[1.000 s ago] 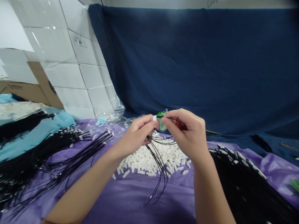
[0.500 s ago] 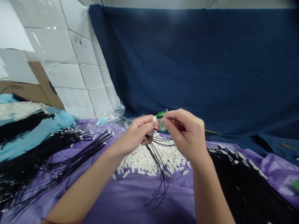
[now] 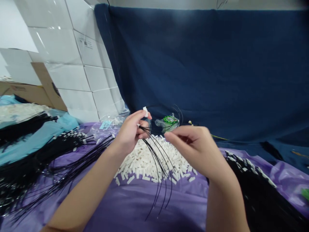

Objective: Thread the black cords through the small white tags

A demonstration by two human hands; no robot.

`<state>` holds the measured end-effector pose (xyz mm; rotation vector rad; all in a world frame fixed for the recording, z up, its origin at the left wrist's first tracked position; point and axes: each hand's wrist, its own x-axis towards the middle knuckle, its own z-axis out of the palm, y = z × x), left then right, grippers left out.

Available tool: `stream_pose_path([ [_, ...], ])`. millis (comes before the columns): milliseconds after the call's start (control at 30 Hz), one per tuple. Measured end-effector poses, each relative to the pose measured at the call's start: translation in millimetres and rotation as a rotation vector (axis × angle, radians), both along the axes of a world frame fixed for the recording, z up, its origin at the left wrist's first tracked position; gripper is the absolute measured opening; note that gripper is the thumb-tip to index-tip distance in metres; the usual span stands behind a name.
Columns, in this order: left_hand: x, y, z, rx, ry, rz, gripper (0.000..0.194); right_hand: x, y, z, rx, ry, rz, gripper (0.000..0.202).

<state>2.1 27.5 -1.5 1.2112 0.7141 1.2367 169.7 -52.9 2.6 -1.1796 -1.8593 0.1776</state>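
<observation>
My left hand point(image 3: 131, 130) pinches a small white piece point(image 3: 145, 111) between thumb and index finger, with a thin black cord arching away from it. Its lower fingers are curled round a bundle of black cords point(image 3: 156, 156) that hang down over the purple cloth. To the right, my right hand point(image 3: 190, 141) has its thumb and index finger together; whether anything thin is between them is too small to tell. Below both hands lies a pile of white pieces point(image 3: 147, 161).
Black cords with white ends lie at left point(image 3: 48, 154) and right point(image 3: 256, 190) on the purple cloth point(image 3: 135, 209). Behind are a green item in clear plastic point(image 3: 170, 120), white boxes point(image 3: 70, 75) and a blue curtain point(image 3: 205, 64).
My left hand has moved left, raising the white piece. My right hand has come away from it, down and slightly right. The cord bundle has shifted left and the green item shows more.
</observation>
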Motion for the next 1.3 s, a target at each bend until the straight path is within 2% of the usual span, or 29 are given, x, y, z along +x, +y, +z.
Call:
stream_pose_path([
  [100, 1, -2, 0.9, -0.022, -0.009, -0.007, 0.019, -3, 6, -5.4, -0.149, -0.091, 0.116, 0.025],
  [267, 1, -3, 1.7, -0.066, -0.024, -0.027, 0.018, -6, 13, -9.9, -0.225, -0.045, 0.127, 0.023],
  [400, 1, -1, 0.7, -0.066, -0.031, -0.042, 0.018, -1, 13, -7.4, -0.291, 0.211, 0.157, 0.021],
  [567, 1, 1, -2.1, -0.044, -0.011, -0.049, 0.019, 14, 10, -0.7, -0.339, 0.61, 0.39, 0.011],
  [667, 0, 2, -3.7, -0.026, 0.002, -0.047, 0.02, 26, 5, 4.0, -0.291, 0.77, 0.504, 0.014],
  [800, 1, 2, -5.3, -0.003, 0.025, -0.056, 0.021, 45, -2, 7.4, -0.114, 0.938, 0.625, 0.014],
  [967, 4, -1, -7.0, 0.003, 0.041, -0.085, 0.024, 58, -4, 5.3, -0.004, 1.088, 0.65, 0.02],
  [1100, 8, -4, -8.6, 0.016, 0.082, -0.104, 0.025, 52, -1, 6.4, 0.064, 1.134, 0.677, 0.01],
  [1167, 10, -5, -10.0, 0.043, 0.104, -0.131, 0.025, 47, 1, 7.7, 0.091, 1.146, 0.668, 0.013],
  [1300, 11, -5, -13.5, 0.086, 0.116, -0.188, 0.026, 40, -1, 5.7, 0.125, 0.979, 0.626, 0.021],
])
